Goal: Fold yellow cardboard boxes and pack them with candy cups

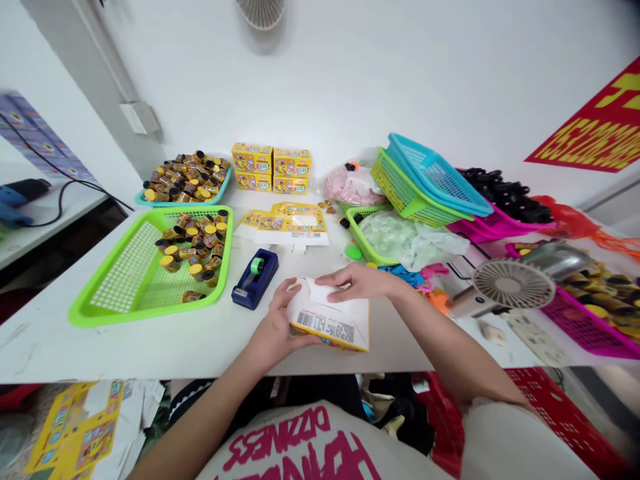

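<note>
We hold carton [330, 323] at near edge of surface [150, 347], barcode side up. Our left hand [277, 327] grips its left end, thumb on top. Our right hand [357, 281] presses down on white flap at far side, fingers bent over it. Blue tape dispenser [255, 278] just left of carton. Green basket [145, 270] with small yellow-capped bottles toward left edge. Flat carton blanks [287, 223] behind dispenser. Stacked finished boxes [273, 167] near far edge. Small fan [513, 285] toward right edge.
</note>
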`<state>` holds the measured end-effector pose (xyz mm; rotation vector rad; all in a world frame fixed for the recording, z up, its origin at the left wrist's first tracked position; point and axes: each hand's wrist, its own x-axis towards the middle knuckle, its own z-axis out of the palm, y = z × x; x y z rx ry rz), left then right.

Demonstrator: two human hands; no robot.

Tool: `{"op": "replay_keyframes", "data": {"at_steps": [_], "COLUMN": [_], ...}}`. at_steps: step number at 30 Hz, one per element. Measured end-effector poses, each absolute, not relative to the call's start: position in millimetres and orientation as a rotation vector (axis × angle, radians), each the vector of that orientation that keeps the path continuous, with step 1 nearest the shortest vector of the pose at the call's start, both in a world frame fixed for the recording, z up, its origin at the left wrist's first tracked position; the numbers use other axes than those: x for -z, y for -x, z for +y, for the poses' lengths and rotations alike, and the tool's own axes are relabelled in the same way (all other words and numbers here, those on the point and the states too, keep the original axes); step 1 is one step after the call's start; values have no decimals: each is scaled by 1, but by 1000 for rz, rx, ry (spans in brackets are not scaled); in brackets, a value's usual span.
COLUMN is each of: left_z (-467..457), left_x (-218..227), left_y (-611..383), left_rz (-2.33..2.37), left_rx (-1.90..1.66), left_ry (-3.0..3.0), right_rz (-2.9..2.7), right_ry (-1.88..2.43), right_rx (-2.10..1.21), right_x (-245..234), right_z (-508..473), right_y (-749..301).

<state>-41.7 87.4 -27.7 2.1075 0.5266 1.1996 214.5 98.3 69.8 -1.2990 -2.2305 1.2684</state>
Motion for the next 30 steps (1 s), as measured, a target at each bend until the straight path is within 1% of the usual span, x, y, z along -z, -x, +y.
{"op": "replay_keyframes", "data": {"at_steps": [8,13,15,17,19,21,23,26,28,30], "left_z": [85,85,84,82,80,80,79,73,67,59], "left_x": [29,30,29,27,25,23,22,19,17,17], "left_y": [38,39,39,39,39,39,40,42,46,52], "left_rz": [542,610,627,630,628,626,603,529,537,542], "left_rx": [-1264,-1238,-1224,-1210,-1195,-1184,-1204,-1305,-1302,-1199], "left_ry": [-2032,-2042,-2060,-2057,-2056,-2063,-2074,-2096,-2122,-2140], "right_rz": [-2375,-2520,-2587,-2563,-2307,-1908,-1586,-1416,-1308,-1044], "right_ry": [1206,1306,1287,1192,1182,1297,1444,1601,1608,1460], "right_rx": [-1175,-919,-872,-945,-1117,-1234,-1265,-1380,-1590,-1859], "right_x": [-67,-57,-56,-57,-61,-62,-58,-42,-29,-20], "right_z": [93,72,67,65,63,59,49,22,0,-19], "right_y": [-203,-196,-197,-202,-209,-219,-229,-236,-233,-226]}}
